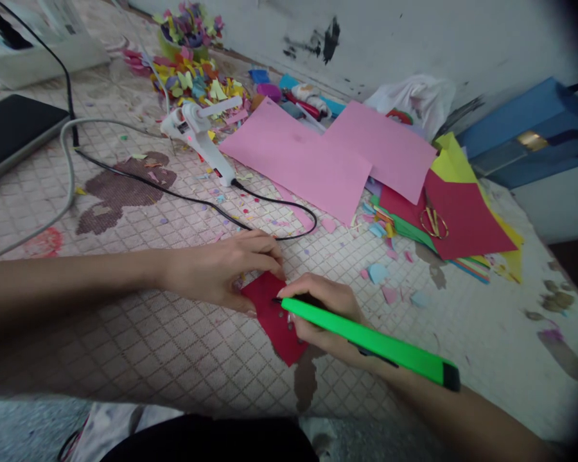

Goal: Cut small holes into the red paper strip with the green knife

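A small piece of red paper (275, 330) lies on the cloth-covered table in front of me, with several small dark spots on it. My left hand (231, 266) presses it down, thumb at its left edge and bent fingers at its upper edge. My right hand (325, 308) is closed around a long green utility knife (370, 333) with a black end cap. Its thin dark tip meets the red paper, and the body slants back over my right wrist. The fingers of my right hand partly cover the paper's right side.
Beyond my hands stands a white glue gun (202, 144) with a looping black cord. Pink sheets (303, 154), red paper (476, 221) with gold scissors (433, 221) and paper scraps lie to the right. Paper butterflies (192, 77) and a black laptop-like object (19, 135) are at left.
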